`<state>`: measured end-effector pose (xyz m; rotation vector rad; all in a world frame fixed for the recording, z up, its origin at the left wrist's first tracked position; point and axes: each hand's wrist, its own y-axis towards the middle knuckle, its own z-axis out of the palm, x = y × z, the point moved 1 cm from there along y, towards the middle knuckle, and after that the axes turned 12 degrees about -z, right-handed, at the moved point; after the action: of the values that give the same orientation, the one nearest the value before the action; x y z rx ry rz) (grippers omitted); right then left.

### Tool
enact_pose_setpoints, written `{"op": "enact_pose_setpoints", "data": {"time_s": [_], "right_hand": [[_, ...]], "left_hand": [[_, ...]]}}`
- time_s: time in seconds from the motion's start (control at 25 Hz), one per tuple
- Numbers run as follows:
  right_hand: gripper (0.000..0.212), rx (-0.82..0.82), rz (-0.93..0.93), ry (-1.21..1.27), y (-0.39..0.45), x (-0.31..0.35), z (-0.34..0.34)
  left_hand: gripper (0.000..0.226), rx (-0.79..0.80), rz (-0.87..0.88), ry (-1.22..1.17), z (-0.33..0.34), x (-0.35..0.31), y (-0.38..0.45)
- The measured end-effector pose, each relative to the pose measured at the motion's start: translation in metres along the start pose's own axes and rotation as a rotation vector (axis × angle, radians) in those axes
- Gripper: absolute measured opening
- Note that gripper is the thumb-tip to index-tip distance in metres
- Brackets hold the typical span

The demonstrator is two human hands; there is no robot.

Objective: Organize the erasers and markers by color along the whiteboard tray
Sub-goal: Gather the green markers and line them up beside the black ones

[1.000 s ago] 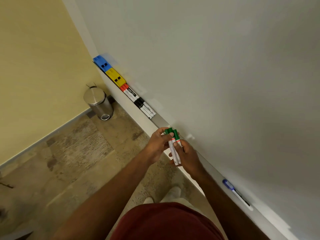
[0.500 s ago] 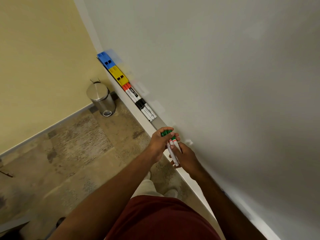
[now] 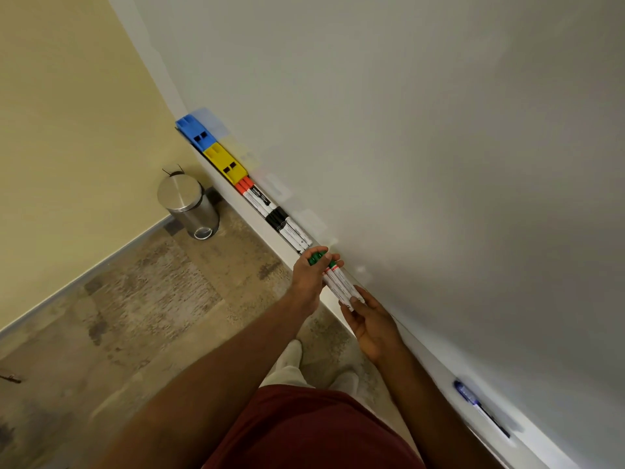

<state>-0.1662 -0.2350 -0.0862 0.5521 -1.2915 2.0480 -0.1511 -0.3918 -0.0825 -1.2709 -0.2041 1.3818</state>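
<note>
I am holding the green markers (image 3: pixel 333 280) over the whiteboard tray (image 3: pixel 306 265), just past the black markers (image 3: pixel 291 228): left hand (image 3: pixel 306 277) fingers curling on the caps, right hand (image 3: pixel 370 321) fingers pinching the barrels. Uneven release risks one rolling off the lip.

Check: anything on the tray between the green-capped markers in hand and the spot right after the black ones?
Nothing visible. The bundle of green-capped markers, held by the left hand and right hand, sits just past the black-capped markers over the white whiteboard tray. The hands hide the strip beneath.
</note>
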Motion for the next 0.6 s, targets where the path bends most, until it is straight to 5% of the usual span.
{"op": "enact_pose_setpoints", "data": {"time_s": [0.2,0.36,0.6], "right_hand": [[0.027,-0.114,-0.111,-0.120,0.011,-0.006,0.011],[0.029,-0.208,-0.147,-0.230,0.027,-0.008,0.016],[0.030,-0.263,-0.137,-0.304,0.049,-0.023,0.032]], "left_hand": [[0.029,-0.106,0.074,0.256,-0.007,-0.014,0.009],[0.028,-0.221,0.524,0.939,-0.024,-0.032,0.014],[0.053,0.177,0.943,1.885,-0.053,-0.018,0.033]]}}
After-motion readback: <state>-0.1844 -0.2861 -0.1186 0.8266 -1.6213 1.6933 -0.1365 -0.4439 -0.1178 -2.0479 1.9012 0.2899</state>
